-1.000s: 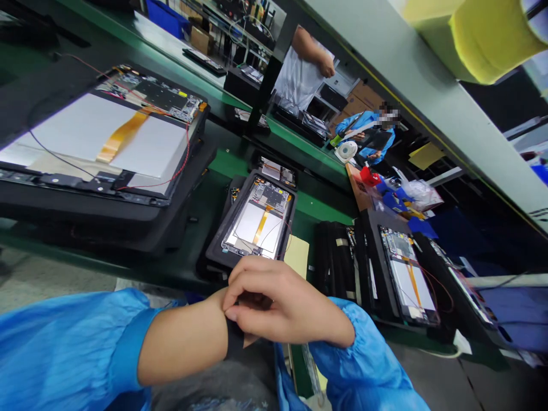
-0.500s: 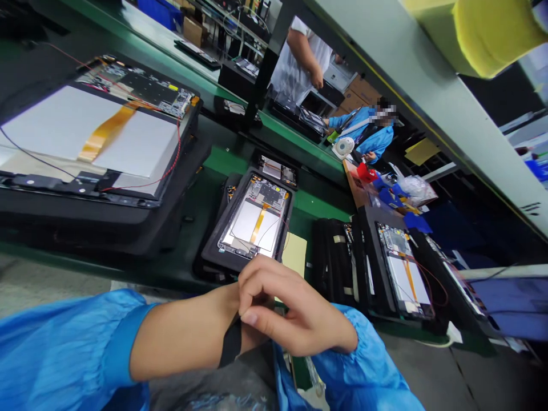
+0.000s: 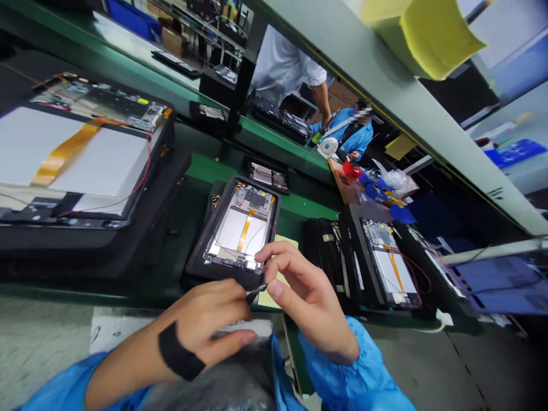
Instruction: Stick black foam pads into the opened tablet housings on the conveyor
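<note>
At the green-topped bench: bare right hand pinching a thin dark strip
Left hand: black band across wrist; cannot tell its grip

a matt, cloth-like finish is shown by the black wrist band. the blue sleeve is made of thin, wrinkled cloth with a soft sheen. the black tray is seen as matt and foam-like. a smooth white panel is crossed by a glossy, film-like orange ribbon. the bench is surfaced in smooth green with a dull gloss. the yellow sheet is seen as matt paper, the overhead beam as smooth painted metal.
</note>
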Demonstrator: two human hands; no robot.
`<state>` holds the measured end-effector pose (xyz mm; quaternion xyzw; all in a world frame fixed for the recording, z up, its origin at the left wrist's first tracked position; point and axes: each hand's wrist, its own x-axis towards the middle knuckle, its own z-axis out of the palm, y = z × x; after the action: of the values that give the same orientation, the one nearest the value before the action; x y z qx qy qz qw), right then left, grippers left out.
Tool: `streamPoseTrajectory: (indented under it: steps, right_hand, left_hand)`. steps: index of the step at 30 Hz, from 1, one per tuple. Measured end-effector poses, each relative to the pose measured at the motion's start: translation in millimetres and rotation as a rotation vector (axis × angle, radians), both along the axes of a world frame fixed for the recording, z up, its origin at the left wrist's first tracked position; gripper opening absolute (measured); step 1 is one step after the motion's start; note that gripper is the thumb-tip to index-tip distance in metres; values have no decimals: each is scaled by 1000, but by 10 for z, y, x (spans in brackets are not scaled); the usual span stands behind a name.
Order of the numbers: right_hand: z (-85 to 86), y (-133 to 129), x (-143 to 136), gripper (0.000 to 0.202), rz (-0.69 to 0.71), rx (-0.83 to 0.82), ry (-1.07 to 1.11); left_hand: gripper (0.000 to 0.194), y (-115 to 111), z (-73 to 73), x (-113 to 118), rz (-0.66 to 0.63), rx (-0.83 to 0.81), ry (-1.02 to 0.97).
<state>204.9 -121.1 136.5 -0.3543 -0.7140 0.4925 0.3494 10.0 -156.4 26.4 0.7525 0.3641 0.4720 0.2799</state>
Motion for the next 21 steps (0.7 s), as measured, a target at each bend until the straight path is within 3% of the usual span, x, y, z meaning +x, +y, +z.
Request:
streamPoseTrajectory:
  steps: [2,4,5,9,11,14,18,21]
  right_hand:
    - [-67,10,-3,13,-60,-87,68]
    - [-154,11,-25,17,-110,-140,142]
    - [-203,4,-43,18,-132,-154,173]
    - [-417,-72,-147,24,-226,-183,259]
    - [-509,-118,-194,26,-282,-170,288]
    - [-567,-141,-204,23,-402,-136,363]
    - [-532,-73,-42,16,-598,-221,529]
    - [-600,-49,138,29,-431,-452,540]
  left_hand:
    - [19,15,59,-51,88,-11,-61]
    - [37,46,129,-39,185,-17,-93]
    - [40,67,166,-9,192,-13,-102]
    - [10,140,277,183,148,-19,-231]
    - [14,151,292,245,150,-37,-278]
    - [18,152,242,216,148,-56,-243]
    - [13,191,81,-55,156,-58,-59]
    - [5,257,-21,-271,229,-15,42]
